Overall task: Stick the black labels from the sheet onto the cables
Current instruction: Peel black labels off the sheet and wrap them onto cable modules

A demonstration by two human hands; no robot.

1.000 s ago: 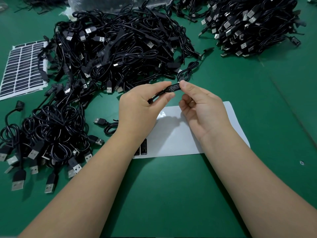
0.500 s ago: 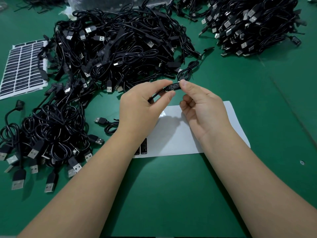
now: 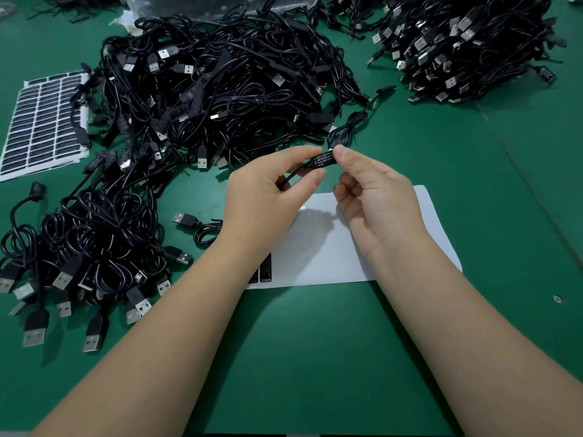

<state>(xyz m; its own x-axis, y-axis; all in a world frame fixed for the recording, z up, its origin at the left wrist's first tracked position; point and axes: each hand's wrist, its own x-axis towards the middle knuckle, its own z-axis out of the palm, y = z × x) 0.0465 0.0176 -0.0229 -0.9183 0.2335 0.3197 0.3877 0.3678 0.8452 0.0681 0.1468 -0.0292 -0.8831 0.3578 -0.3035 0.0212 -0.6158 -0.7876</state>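
Above sheet (image 3: 321,247), hands pinching cable (image 3: 323,160).

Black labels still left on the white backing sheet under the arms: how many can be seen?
2: both black labels stand side by side at the white backing sheet's near-left corner, one partly behind the left forearm; the arms may hide others.

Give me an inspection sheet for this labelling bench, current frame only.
Surface: green mat, bare patch in front.
Job's things: nearly used label sheet, two black labels left at its near left corner; labelled controller held above it.
Clutter: full label sheet far left; loose USB cable beside the left wrist.
Grippers: left hand and right hand both pinch the controller.
Cables: centre pile, near-left pile, far-right pile.
Surroundings: clear plastic bag at the far edge.
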